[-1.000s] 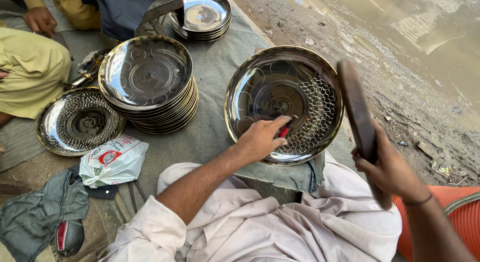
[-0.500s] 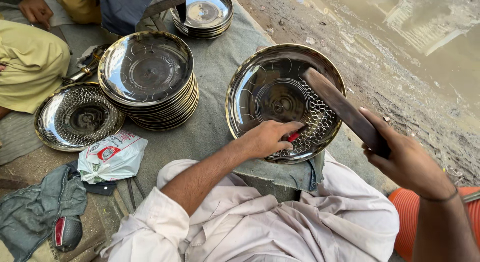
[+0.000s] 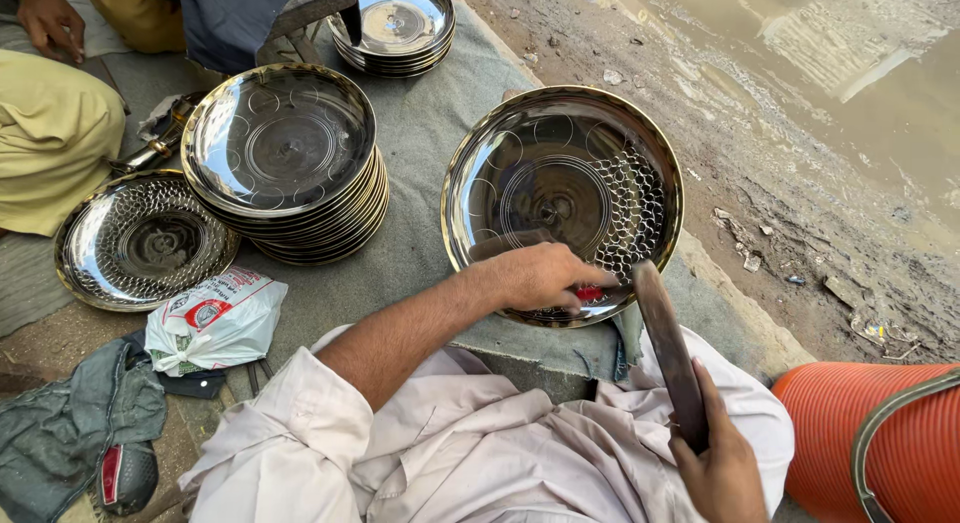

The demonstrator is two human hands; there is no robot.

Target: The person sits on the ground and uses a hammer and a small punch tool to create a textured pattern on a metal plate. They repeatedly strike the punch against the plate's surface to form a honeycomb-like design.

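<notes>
In the head view, the person's left hand [image 3: 540, 276] lies on the near rim of a large round steel plate [image 3: 563, 198], fingers curled narrowly around a small red-tipped tool [image 3: 588, 294] that is pressed to the plate's inner surface; how much of the tool there is cannot be told, since the fingers hide most of it. The plate rests flat on a grey cloth [image 3: 420, 113], its right part covered with a hammered scale pattern, its middle marked with engraved circles.

The right hand [image 3: 722, 470] is closed around the lower end of a dark flat bar [image 3: 668, 353]. The bar's long axis runs from the hand at the lower right up and slightly left, so its free end points toward the near edge of the plate, just beside the left hand's fingertips. Whether the bar's tip touches the tool or plate cannot be told.

To the left of the plate stands a stack of plates [image 3: 284, 163], shiny and with circle marks only. Further left, a single patterned plate [image 3: 146, 241] lies on the ground, and near it a white plastic bag [image 3: 214, 320]. A second, smaller stack [image 3: 397, 25] sits at the top. An orange ribbed hose [image 3: 870, 438] shows at the lower right. At the upper left another person's hand [image 3: 50, 18] rests by yellow-clad legs, apart from the work
</notes>
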